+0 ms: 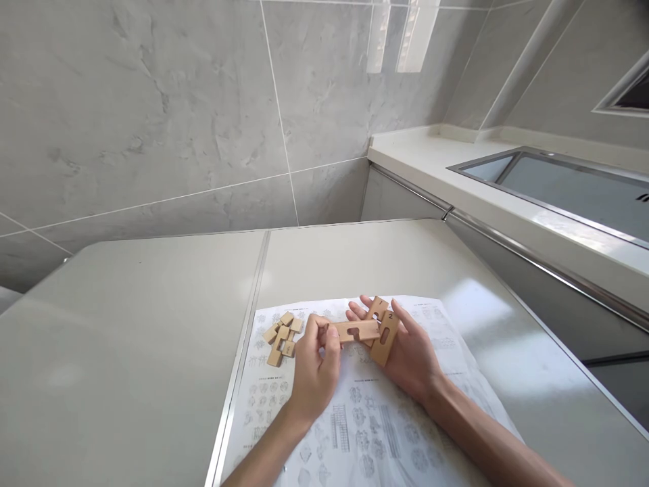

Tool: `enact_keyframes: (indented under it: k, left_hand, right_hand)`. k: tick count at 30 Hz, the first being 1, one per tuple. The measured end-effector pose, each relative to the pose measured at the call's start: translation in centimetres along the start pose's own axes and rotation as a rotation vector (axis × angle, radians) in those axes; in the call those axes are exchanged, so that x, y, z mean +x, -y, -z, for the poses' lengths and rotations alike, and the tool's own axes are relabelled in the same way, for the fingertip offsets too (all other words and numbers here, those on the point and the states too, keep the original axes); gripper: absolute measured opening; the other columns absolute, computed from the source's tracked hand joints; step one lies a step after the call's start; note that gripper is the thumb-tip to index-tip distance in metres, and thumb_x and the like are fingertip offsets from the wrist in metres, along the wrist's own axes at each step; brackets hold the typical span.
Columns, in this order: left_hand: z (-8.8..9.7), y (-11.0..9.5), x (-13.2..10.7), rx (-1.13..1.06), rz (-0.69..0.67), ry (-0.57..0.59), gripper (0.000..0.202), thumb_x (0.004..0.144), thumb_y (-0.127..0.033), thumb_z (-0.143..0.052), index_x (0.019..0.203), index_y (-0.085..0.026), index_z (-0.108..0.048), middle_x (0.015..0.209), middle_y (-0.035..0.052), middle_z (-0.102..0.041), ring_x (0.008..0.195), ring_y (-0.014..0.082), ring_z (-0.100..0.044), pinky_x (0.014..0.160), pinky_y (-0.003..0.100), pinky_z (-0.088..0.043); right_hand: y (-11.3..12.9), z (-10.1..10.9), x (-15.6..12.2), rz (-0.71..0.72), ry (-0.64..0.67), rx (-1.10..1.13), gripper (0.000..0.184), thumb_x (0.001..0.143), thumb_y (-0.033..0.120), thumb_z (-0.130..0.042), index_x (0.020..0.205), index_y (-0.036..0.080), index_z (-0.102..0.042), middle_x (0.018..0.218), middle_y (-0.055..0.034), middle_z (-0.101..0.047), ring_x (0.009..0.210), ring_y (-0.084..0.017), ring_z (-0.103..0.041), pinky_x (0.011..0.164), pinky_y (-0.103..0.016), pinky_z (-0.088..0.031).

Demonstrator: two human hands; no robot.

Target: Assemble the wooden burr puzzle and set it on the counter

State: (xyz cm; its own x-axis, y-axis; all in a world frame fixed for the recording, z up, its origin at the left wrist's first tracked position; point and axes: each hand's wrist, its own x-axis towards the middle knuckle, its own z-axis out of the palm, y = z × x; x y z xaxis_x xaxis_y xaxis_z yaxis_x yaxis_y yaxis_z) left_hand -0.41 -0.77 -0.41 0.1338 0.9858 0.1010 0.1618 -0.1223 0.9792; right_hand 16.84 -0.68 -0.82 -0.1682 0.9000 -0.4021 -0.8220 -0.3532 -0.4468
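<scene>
In the head view, my left hand pinches one end of a flat wooden puzzle piece with an irregular cutout in its middle. My right hand is turned palm up. On its palm and fingers lie a wooden puzzle piece marked 2, with a long slot, and another marked 1, partly covered. The left hand's piece reaches across to the numbered pieces and overlaps them; whether it touches them I cannot tell. Left of my left hand, several loose wooden puzzle pieces rest in a small pile.
Under the hands lies a large white sheet of printed diagrams. It covers part of a pale table with a metal seam. A counter with a sink is at the right. A grey tiled wall stands behind.
</scene>
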Motion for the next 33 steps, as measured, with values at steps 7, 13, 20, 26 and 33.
enact_keyframes:
  k: [7, 13, 20, 26, 33]
  left_hand:
    - [-0.17, -0.01, -0.24, 0.072, -0.019, 0.091, 0.03, 0.106, -0.043, -0.044, 0.083, -0.024, -0.042, 0.061, -0.0059, -0.045, 0.053, 0.0124, -0.042, 0.053, 0.026, -0.035]
    - [-0.12, -0.7, 0.07, 0.126, -0.025, 0.133, 0.025, 0.106, -0.042, -0.047, 0.091, -0.022, -0.054, 0.066, -0.0046, -0.05, 0.058, 0.0124, -0.044, 0.056, 0.026, -0.036]
    - [-0.28, -0.19, -0.34, 0.187, -0.049, 0.121, 0.033, 0.101, -0.042, -0.058, 0.077, -0.022, -0.046, 0.061, -0.0067, -0.041, 0.053, 0.0102, -0.037, 0.052, 0.024, -0.032]
    - [-0.27, -0.09, -0.33, 0.227, -0.117, 0.121, 0.037, 0.1, -0.037, -0.057, 0.071, -0.022, -0.04, 0.057, -0.0069, -0.038, 0.051, 0.0096, -0.033, 0.05, 0.024, -0.029]
    - [-0.25, -0.02, -0.41, 0.289, -0.192, 0.106, 0.037, 0.099, -0.034, -0.056, 0.069, -0.022, -0.04, 0.056, -0.0064, -0.039, 0.05, 0.0093, -0.033, 0.049, 0.024, -0.03]
  right_hand:
    - [0.04, -0.18, -0.17, -0.046, 0.052, -0.018, 0.054, 0.1, 0.055, -0.059, 0.14, 0.019, -0.062, 0.14, -0.0122, -0.069, 0.134, -0.029, -0.062, 0.116, -0.046, -0.047]
    - [-0.09, -0.1, -0.21, -0.06, 0.019, -0.106, 0.052, 0.1, 0.054, -0.06, 0.14, 0.021, -0.062, 0.136, -0.0091, -0.072, 0.126, -0.029, -0.067, 0.111, -0.045, -0.05]
    - [-0.21, -0.55, -0.37, -0.039, 0.007, -0.09, 0.044, 0.101, 0.052, -0.06, 0.133, 0.021, -0.065, 0.132, -0.0102, -0.073, 0.124, -0.029, -0.068, 0.106, -0.043, -0.054]
    - [-0.46, -0.73, -0.51, -0.002, 0.001, -0.121, 0.043, 0.096, 0.051, -0.067, 0.129, 0.023, -0.067, 0.128, -0.0096, -0.075, 0.121, -0.03, -0.07, 0.101, -0.046, -0.056]
    - [-0.86, -0.55, -0.54, 0.02, 0.003, -0.191, 0.044, 0.093, 0.051, -0.071, 0.128, 0.024, -0.067, 0.129, -0.0098, -0.074, 0.119, -0.03, -0.07, 0.097, -0.045, -0.057]
